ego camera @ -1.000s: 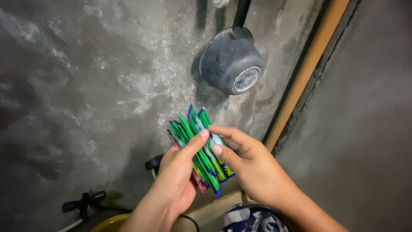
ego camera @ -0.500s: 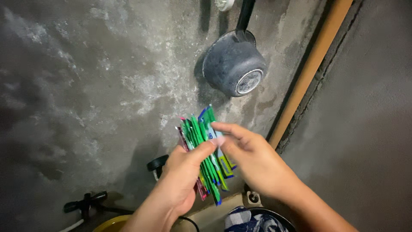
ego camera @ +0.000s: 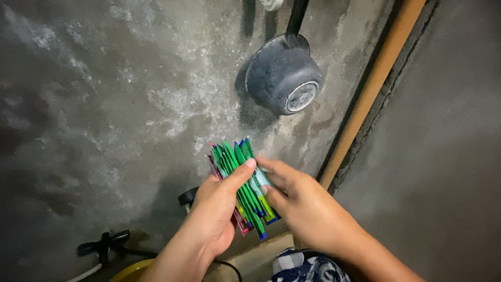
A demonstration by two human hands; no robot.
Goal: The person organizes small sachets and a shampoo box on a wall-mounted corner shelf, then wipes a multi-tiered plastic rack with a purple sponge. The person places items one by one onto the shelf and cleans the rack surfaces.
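Several green sachets, fanned in a stack, are sitting in my left hand, its grip closed on them, thumb across the front. They are now raised higher toward the hanging dark pot than a second ago, while my right hand is pinching the front sachet against the concrete wall.
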